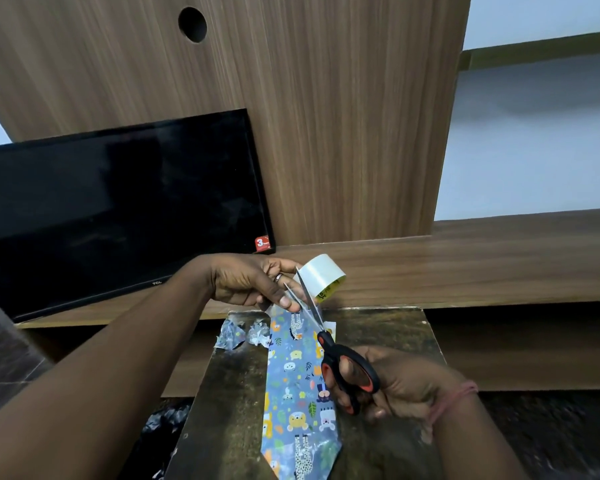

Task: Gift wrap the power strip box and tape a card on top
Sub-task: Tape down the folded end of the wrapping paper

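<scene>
- I'm seeing the TV (118,202) leaning against the wood panel at far left; not part of the job.
- Crumpled paper scraps (243,336) are lying at the far left corner of the small table (229,410).
- My left hand (253,282) is holding the tape roll (321,277) up above the far end of the table, thumb pinching a pulled-out strip of clear tape against the fingers.
- The wrapped box (298,393) is lying lengthwise down the middle of the table, under both hands, blue animal-print paper already around it. Near end looks folded to a point; far end is hidden behind the hand and blades.
- The scissors (340,362) are pointing up and away, blades parted around the tape strip just beside the roll.
- My right hand (395,386) is gripping the scissor handles, fingers curled through the loops.
- No card is showing clearly; I can't tell what the pale bit beside the box by the scissor pivot is.
- Handling call: tape is thin, floppy and sticky, likely curling on itself once cut, so I'm keeping it taut and holding only the end.
- Box is looking light and stiff, the glossy paper slippery and easy to tear; best held flat by the long sides, not by the folded flaps.
</scene>
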A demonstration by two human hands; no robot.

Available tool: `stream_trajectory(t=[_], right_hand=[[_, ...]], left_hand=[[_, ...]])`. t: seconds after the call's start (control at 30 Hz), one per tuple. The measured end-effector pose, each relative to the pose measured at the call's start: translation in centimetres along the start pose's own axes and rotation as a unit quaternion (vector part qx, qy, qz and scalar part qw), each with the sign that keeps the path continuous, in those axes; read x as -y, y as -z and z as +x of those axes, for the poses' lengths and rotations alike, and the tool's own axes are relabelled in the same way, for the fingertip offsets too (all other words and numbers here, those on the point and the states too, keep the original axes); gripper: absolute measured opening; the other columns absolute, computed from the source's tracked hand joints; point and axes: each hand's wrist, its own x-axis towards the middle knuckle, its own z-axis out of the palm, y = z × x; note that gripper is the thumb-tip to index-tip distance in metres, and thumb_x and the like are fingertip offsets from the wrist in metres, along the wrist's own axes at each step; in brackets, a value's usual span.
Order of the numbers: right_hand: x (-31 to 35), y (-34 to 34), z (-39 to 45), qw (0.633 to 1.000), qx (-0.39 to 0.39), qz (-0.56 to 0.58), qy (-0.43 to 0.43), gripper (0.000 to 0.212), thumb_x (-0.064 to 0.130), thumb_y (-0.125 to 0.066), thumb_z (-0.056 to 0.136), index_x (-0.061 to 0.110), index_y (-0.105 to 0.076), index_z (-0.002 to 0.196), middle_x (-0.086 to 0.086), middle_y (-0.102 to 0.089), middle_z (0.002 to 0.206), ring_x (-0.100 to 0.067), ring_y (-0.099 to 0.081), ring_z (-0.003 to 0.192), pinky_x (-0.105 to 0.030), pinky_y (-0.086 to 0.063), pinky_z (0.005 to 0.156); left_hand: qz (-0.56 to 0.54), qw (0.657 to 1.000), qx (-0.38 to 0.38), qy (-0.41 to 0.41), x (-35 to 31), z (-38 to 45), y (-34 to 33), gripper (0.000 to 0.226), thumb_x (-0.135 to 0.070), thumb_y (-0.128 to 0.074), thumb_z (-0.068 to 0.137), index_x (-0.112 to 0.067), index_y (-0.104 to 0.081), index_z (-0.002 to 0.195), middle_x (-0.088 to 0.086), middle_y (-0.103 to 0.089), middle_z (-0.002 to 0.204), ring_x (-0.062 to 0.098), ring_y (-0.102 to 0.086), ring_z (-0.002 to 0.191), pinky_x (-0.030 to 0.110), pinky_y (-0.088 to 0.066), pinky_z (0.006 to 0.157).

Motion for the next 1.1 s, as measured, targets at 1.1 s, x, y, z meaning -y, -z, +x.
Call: stream_trajectory(t=[1.1], right_hand=[[0.0, 0.8, -0.3, 1.0, -0.014, -0.024, -0.006, 0.068, 0.066, -0.086, 0.06, 0.013, -0.06, 0.093, -0.005, -0.053, 0.069, -0.013, -0.048, 0.061, -0.014, -0.022, 0.037]], left_hand=[[-0.007, 1.0, 0.008, 0.029, -0.8, -0.4, -2.2, 0.035, 0.018, -0.057, 0.092, -0.004, -0.065, 0.117, 0.026, -0.058, 0.134, 0.006, -0.072, 0.085, 0.008, -0.03, 0.043]])
